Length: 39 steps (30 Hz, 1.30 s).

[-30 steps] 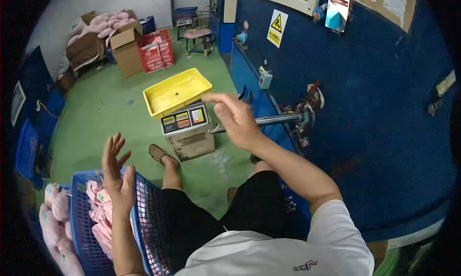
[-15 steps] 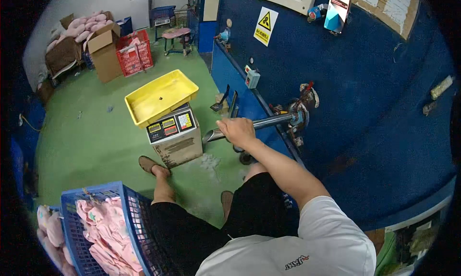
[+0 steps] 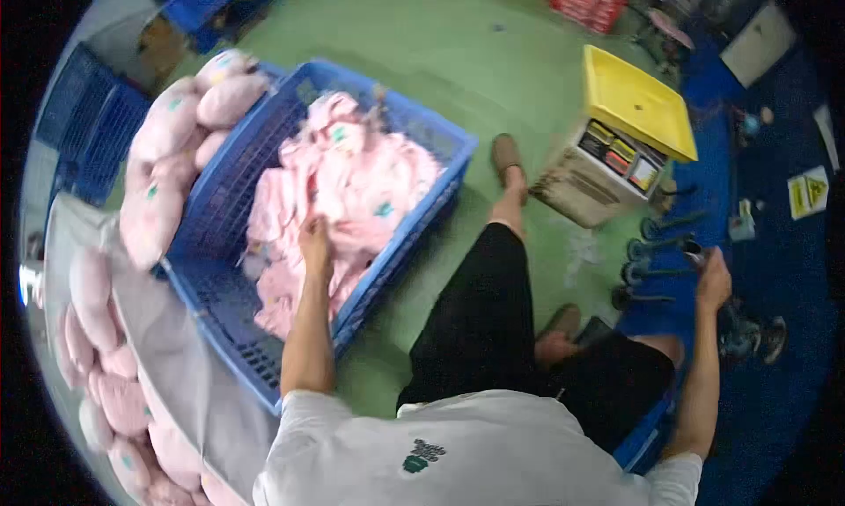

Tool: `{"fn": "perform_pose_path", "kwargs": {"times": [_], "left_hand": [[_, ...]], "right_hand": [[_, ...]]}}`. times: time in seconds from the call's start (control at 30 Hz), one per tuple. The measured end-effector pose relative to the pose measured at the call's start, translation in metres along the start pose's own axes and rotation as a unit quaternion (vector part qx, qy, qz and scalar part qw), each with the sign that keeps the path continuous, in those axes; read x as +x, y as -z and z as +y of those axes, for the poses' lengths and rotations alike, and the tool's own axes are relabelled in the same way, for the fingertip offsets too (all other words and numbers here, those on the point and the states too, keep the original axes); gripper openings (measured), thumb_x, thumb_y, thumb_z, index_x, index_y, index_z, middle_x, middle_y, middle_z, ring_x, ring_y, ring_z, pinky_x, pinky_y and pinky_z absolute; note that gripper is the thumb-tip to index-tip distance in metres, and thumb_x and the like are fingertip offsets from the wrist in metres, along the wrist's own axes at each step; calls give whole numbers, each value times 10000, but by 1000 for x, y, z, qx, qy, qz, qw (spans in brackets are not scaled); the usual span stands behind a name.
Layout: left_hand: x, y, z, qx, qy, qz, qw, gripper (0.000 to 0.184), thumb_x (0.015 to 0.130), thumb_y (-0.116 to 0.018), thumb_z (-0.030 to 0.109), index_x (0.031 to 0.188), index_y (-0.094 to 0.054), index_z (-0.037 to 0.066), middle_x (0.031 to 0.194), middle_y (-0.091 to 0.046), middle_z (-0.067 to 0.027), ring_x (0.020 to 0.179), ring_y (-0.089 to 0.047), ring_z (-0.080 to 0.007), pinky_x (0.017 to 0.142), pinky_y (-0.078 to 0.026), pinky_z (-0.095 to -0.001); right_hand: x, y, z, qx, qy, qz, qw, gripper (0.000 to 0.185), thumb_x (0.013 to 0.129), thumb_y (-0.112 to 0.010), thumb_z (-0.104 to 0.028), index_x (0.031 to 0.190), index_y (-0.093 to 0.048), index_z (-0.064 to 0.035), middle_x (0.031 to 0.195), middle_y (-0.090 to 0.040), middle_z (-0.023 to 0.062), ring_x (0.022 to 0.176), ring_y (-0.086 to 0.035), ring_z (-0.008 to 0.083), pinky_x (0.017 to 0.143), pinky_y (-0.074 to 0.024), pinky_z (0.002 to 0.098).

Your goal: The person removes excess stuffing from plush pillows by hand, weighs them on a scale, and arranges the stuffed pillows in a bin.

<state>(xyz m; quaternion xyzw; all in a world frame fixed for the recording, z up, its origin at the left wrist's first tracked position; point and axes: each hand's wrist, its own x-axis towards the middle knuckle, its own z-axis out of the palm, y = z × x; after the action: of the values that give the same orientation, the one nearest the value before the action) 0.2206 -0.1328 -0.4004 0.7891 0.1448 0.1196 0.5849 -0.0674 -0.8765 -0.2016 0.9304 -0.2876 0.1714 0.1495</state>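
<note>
My left hand (image 3: 315, 237) reaches down into a blue plastic basket (image 3: 400, 106), its fingers drawn together against the pink fabric pieces (image 3: 352, 185) heaped inside. How much cloth lies between the fingers is too blurred to tell. On the right, my right hand (image 3: 715, 280) is closed round the metal tube (image 3: 694, 253) near its open end; the tube comes out of the blue machine wall. Some of the pink pieces carry small green marks.
Stuffed pink pieces (image 3: 158, 176) are piled left of the basket, with more at the lower left beside a grey cloth (image 3: 176, 330). A yellow tray (image 3: 638, 106) rests on a scale (image 3: 591, 176) at the upper right. Pedals (image 3: 647, 273) stand near my foot.
The view has swung left and down to the basket. My left hand, out of sight half a second ago, is now in the fabric. My right hand went from open in the air to the tube.
</note>
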Motion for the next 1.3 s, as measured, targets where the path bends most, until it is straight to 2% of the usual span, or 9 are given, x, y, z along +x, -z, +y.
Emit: {"fn": "perform_pose_path", "kwargs": {"times": [0.13, 0.23, 0.3, 0.4, 0.6, 0.83, 0.93, 1.07, 1.3], "left_hand": [[2, 11, 105, -373, -19, -84, 924, 91, 946, -612, 77, 1027, -644, 50, 992, -630, -50, 881, -602, -132, 847, -486, -241], [-9, 17, 177, -471, -54, -161, 866, 85, 979, -556, 95, 1062, -570, 86, 1015, -630, -70, 953, -629, -183, 834, -499, -269], [-25, 14, 224, -483, -76, -195, 850, 97, 977, -555, 94, 1073, -562, 89, 1025, -628, -74, 964, -630, -190, 839, -501, -274], [-60, -7, 293, -516, -108, -291, 799, 137, 970, -553, 90, 1106, -537, 96, 1056, -622, -86, 995, -634, -212, 853, -508, -288], [-121, -83, 385, -483, -119, -454, 739, 149, 937, -602, 61, 1074, -556, 100, 954, -610, -58, 889, -631, -190, 821, -523, -289], [-211, -192, 422, -419, -34, -589, 690, 179, 941, -566, 58, 1113, -545, 101, 946, -608, -57, 892, -643, -195, 818, -532, -296], [-248, -219, 418, -417, 34, -578, 701, 201, 942, -552, 53, 1137, -545, 99, 948, -609, -54, 881, -645, -191, 808, -532, -288], [-257, -254, 402, -402, 64, -649, 642, 264, 938, -522, 27, 1193, -542, 92, 981, -607, -58, 925, -650, -195, 816, -534, -275], [-217, -276, 386, -276, -3, -608, 744, 266, 953, -520, 1, 1204, -553, 84, 1014, -603, -55, 887, -609, -164, 798, -512, -258]], "right_hand": [[-1, -7, -3, 87, -58, 79, 991, 587, 1088, -341, -471, 1028, -749, -55, 929, -758, 92, 777, -693, 310, 676, -512, 392], [4, 30, -33, 178, -135, -35, 974, 574, 1084, -348, -483, 1073, -734, -59, 972, -751, 86, 815, -691, 282, 701, -504, 362], [2, 33, -42, 255, -82, 3, 964, 474, 1079, -411, -435, 1119, -706, -66, 1040, -737, 61, 872, -676, 223, 744, -490, 319], [-7, 56, -91, 512, -64, 15, 857, 282, 1038, -547, -244, 1182, -637, -18, 1114, -690, 84, 974, -633, 204, 889, -490, 321], [-40, 105, -162, 649, 17, -102, 753, 294, 982, -576, -108, 1270, -607, -55, 1197, -664, 73, 958, -636, 163, 796, -515, 282], [-84, 25, -140, 697, -9, -204, 688, 491, 980, -662, -265, 1378, -498, -30, 1334, -574, 153, 1159, -604, 242, 912, -530, 368], [-107, -10, -131, 712, 14, -147, 686, 482, 960, -692, -258, 1347, -533, -19, 1241, -626, 139, 1068, -626, 202, 862, -531, 326], [-117, -29, -121, 796, -60, -269, 539, 390, 951, -697, -220, 1268, -603, -14, 1075, -680, 89, 880, -636, 155, 759, -525, 283], [-110, -16, -110, 812, -88, -254, 518, 277, 945, -687, -189, 1158, -663, -13, 919, -688, 37, 709, -596, 121, 661, -502, 256]]}}
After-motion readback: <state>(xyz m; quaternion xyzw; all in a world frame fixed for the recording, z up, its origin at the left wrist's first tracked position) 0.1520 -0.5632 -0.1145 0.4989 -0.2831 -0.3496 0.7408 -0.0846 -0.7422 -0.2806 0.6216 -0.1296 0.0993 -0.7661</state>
